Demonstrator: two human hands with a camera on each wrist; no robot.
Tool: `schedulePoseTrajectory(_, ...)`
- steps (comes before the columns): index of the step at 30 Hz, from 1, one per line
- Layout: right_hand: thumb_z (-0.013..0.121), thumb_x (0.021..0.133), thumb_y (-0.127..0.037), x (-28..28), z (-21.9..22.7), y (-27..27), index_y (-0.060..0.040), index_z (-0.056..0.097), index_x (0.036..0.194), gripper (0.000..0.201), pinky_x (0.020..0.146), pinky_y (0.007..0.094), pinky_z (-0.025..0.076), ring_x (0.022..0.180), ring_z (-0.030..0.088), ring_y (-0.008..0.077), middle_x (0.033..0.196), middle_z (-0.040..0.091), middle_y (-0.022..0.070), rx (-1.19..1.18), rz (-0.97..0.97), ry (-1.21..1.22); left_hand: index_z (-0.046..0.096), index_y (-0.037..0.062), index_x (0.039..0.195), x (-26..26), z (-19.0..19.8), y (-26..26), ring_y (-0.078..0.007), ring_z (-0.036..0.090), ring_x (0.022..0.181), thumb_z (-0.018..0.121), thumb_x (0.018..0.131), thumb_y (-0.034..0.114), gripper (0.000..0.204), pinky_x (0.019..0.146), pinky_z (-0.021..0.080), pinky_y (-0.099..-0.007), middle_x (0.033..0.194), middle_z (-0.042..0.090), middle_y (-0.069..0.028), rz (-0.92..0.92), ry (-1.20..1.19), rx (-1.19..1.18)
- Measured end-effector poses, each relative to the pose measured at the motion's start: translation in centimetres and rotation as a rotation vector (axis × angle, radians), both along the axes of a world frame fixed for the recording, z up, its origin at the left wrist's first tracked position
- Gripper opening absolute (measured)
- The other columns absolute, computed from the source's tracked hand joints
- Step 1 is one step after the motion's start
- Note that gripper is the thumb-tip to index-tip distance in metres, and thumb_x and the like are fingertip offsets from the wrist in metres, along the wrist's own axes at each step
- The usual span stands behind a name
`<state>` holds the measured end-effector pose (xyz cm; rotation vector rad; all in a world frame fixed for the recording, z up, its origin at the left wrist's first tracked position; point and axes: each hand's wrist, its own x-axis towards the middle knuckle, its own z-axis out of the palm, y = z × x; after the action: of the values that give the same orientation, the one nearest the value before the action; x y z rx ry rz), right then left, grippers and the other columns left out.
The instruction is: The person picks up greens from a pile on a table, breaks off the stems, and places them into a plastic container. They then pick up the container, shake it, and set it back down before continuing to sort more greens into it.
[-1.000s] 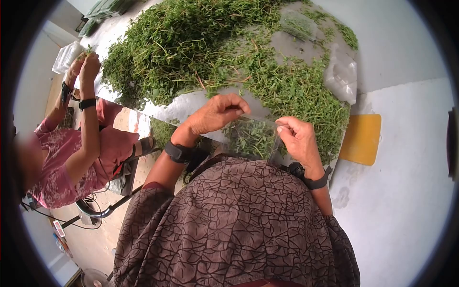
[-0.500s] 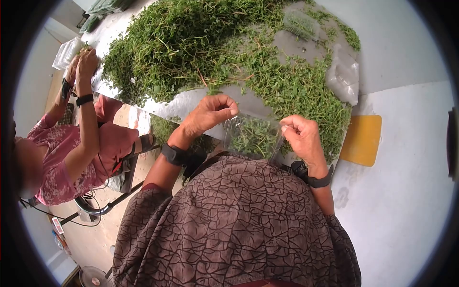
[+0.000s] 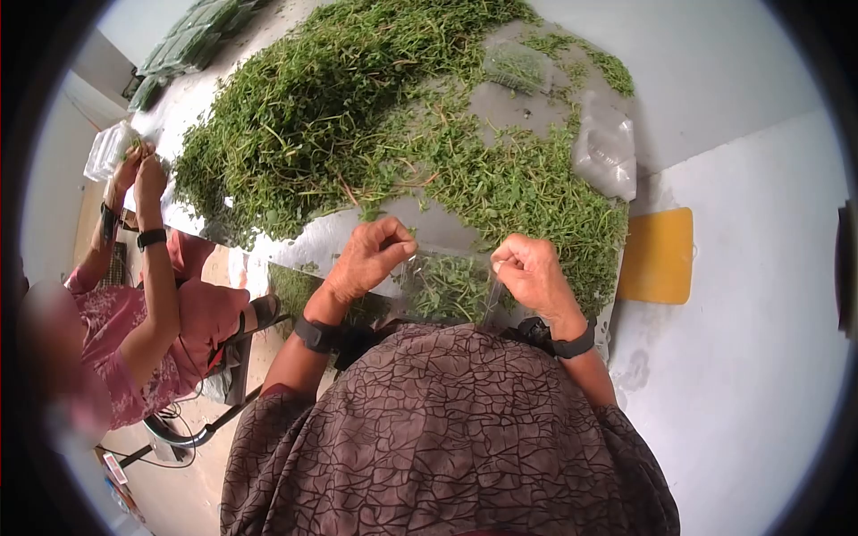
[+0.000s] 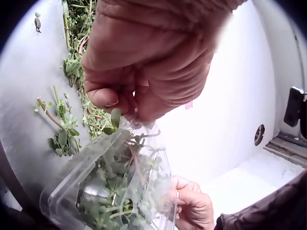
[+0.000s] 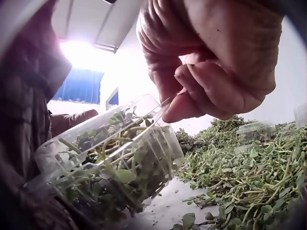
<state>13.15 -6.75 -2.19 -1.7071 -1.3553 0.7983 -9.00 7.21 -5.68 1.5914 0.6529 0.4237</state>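
Note:
A clear plastic box (image 3: 447, 288) full of green sprigs is held up at the table's near edge, against the patterned clothing. My left hand (image 3: 368, 259) pinches its left upper corner; in the left wrist view the left hand (image 4: 148, 57) grips the film-like edge, where a small leaf (image 4: 114, 120) pokes out. The right hand (image 3: 534, 275) pinches the right corner. Seen from the right wrist, the right hand (image 5: 211, 62) has thumb and finger on the rim of the box (image 5: 120, 163), which is tilted, leaves showing through its walls.
A large heap of green sprigs (image 3: 304, 116) spreads over the table. Beyond it lie a filled clear box (image 3: 518, 68) and clear empty boxes (image 3: 605, 147). Packed boxes (image 3: 192, 40) stand at the far left. Another person (image 3: 134, 330) sits at left; a yellow board (image 3: 657, 255) is at right.
The head view has shifted, so the table and both hands appear displaced. My left hand has moved from the box's top edge to its left corner. The other person's hands have moved slightly.

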Motion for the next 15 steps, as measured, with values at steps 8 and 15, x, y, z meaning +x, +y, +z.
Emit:
schedulePoseTrajectory(8,0.059,0.074,-0.003,0.3,-0.7,0.1,0.0001,0.062,0.076,0.004,0.052,0.0275,0.045,0.054,0.058,0.0126,0.060,0.061,0.0067,-0.072,-0.024,0.073,0.062,0.0004,0.091,-0.1,-0.3,0.0,-0.0058,0.046,0.066,0.060,0.089,0.016,0.016,0.060,0.039,-0.0230,0.073,0.054,0.0031,0.035,0.050,-0.117)
schedulePoseTrajectory(15,0.061,0.078,-0.006,0.5,-1.6,-0.3,-0.0002,0.062,0.079,0.006,0.051,0.0290,0.045,0.053,0.056,0.0127,0.061,0.061,0.0070,-0.045,-0.048,0.031,0.062,-0.0005,0.097,0.7,-1.5,-0.4,-0.0061,0.047,0.063,0.058,0.091,0.018,0.020,0.059,0.039,-0.0221,0.072,0.054,0.0028,0.076,0.067,-0.142)
